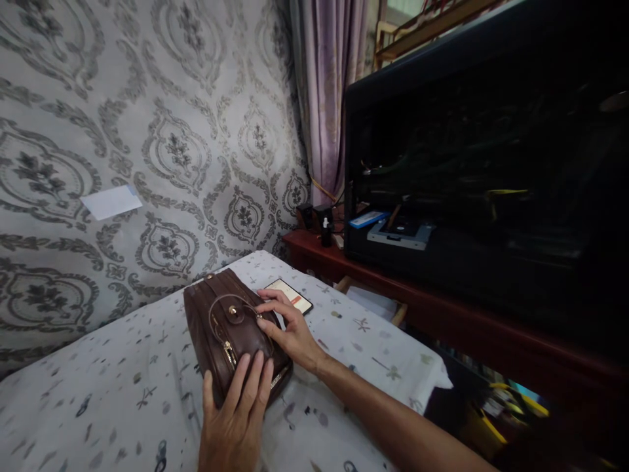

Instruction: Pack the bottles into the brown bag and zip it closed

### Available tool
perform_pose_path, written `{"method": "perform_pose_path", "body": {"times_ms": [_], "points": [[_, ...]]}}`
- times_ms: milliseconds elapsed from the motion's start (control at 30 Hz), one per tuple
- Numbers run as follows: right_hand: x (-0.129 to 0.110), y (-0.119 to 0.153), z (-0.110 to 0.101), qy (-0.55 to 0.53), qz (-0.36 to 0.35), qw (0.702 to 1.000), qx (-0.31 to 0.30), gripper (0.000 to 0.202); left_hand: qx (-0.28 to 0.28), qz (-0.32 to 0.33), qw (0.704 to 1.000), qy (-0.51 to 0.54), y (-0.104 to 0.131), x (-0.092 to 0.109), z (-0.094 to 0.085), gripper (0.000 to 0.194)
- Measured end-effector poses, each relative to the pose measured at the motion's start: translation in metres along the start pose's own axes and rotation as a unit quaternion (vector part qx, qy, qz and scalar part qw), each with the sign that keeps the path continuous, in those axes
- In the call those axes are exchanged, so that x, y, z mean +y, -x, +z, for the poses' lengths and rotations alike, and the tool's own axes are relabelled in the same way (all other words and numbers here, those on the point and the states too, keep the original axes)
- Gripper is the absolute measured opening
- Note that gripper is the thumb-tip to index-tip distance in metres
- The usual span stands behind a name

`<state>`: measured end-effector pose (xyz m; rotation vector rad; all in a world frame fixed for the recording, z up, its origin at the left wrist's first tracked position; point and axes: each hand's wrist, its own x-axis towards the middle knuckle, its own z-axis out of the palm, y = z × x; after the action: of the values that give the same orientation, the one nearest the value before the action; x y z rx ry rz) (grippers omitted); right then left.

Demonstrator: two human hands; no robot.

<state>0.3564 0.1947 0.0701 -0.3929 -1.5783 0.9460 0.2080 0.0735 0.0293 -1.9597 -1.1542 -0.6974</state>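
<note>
A dark brown leather handbag (246, 341) lies on the patterned white cloth, its thin looped handle (215, 308) and a round gold clasp (232, 311) facing up. Gold zippers run along its sides. My left hand (234, 413) rests on the near end of the bag, fingers stretched and spread. At the bag's right side, my right hand (289, 331) has its thumb and index finger pinched at a small gold zipper pull (259, 316). Just behind that hand, a phone (295, 296) with a lit screen lies on the cloth, partly covered by the fingers.
The white printed cloth (132, 400) reaches a wall with a white paper (112, 202) on it. To the right, a red-brown wooden stand (314, 255) with a partly open drawer (373, 303) holds a large dark television (466, 164). A small black bottle (325, 235) stands beside it.
</note>
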Motion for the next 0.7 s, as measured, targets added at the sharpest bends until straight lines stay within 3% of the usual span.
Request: {"method": "perform_pose_path", "body": {"times_ms": [333, 700], "points": [[-0.009, -0.019, -0.007, 0.069, 0.005, 0.997, -0.033, 0.018, -0.011, -0.008, 1.0, 0.006, -0.002, 0.001, -0.003, 0.043], [-0.018, -0.043, -0.015, 0.043, 0.042, 0.987, -0.149, 0.033, -0.012, -0.012, 1.0, 0.009, -0.006, 0.002, -0.009, 0.043]]}}
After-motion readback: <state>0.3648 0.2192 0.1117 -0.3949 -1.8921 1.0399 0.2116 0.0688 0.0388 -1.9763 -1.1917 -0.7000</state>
